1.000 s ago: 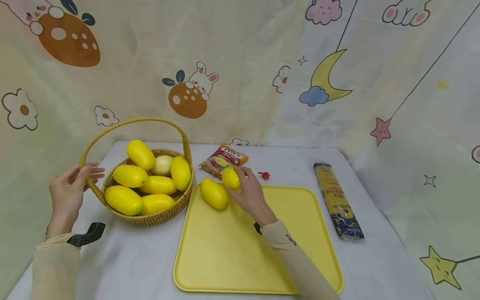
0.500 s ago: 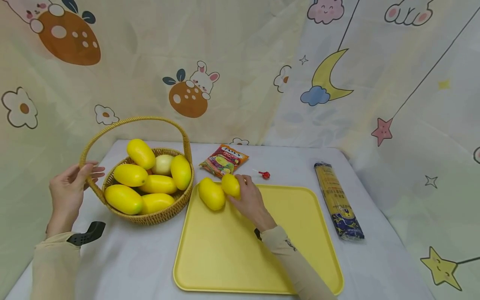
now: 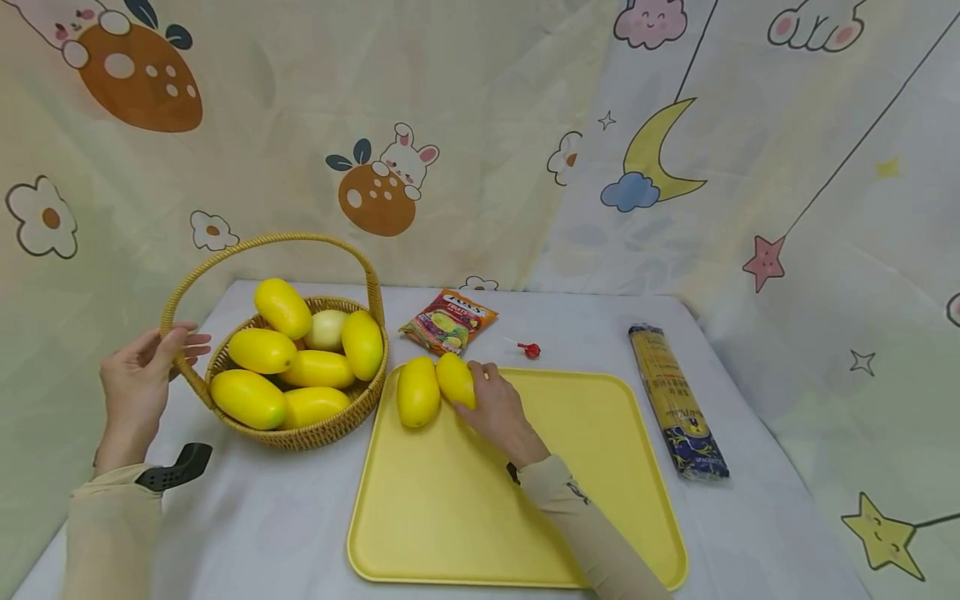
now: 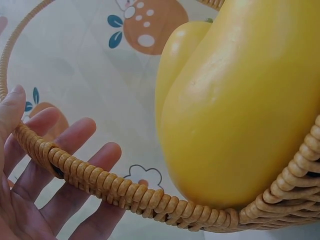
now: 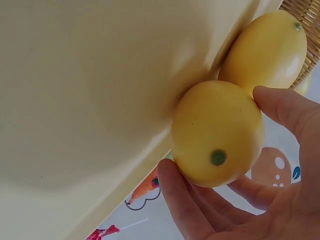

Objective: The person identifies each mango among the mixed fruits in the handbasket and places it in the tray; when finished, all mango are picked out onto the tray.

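My left hand (image 3: 138,387) holds the wicker basket (image 3: 300,437) by the lower left of its arched handle (image 4: 107,185), thumb on one side and fingers behind. Several yellow mangoes (image 3: 247,400) and a pale round fruit (image 3: 326,330) fill the basket. On the yellow tray (image 3: 480,517), at its far left corner, lies one mango (image 3: 417,393), long side pointing away from me. Right beside it, my right hand (image 3: 498,417) grips a second mango (image 5: 217,132) between thumb and fingers, its green stem end facing the right wrist camera.
Behind the tray lie an orange snack bag (image 3: 448,321) and a red lollipop (image 3: 530,350). A long blue-and-gold packet (image 3: 677,400) lies right of the tray. The basket stands close against the tray's left side, and a printed curtain (image 3: 480,167) hangs behind the table.
The right hand's mango has come down and toward me, turning lengthwise next to the other one. That other mango has swung from slanted to nearly straight. My left hand stays on the handle.
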{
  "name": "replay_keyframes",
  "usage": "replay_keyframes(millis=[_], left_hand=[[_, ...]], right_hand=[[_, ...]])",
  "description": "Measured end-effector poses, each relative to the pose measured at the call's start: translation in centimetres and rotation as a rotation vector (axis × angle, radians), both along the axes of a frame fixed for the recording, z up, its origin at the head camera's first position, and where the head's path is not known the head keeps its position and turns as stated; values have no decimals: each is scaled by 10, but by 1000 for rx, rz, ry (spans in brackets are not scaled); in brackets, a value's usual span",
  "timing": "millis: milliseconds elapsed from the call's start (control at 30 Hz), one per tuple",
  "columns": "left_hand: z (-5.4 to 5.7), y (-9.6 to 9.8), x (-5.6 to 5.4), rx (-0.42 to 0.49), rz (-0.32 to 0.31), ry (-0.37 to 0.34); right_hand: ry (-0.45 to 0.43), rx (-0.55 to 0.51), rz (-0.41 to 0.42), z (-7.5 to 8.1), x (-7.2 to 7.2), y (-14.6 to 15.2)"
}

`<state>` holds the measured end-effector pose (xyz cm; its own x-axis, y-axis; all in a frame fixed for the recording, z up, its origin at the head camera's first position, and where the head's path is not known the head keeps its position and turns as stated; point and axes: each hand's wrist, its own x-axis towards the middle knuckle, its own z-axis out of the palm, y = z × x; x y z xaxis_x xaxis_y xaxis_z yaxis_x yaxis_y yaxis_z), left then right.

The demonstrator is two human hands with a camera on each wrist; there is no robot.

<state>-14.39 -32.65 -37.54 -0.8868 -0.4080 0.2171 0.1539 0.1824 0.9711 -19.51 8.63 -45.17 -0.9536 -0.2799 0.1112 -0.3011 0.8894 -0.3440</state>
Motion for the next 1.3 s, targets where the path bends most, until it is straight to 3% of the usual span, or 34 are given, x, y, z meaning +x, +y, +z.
replay_keyframes(millis=[233,567,867,1300], left_hand=[[1,1,0,20,-4,7],[1,0,1,-7,9,-9],[1,2,0,14,0,8],[-1,0,0,-16,20,-23]], right_hand=[[29,22,-9,0,0,1],[104,-30,-14,2,-1,1],[144,-70,-6,16,-2,-14],[189,-35,84,45,-9,-58]])
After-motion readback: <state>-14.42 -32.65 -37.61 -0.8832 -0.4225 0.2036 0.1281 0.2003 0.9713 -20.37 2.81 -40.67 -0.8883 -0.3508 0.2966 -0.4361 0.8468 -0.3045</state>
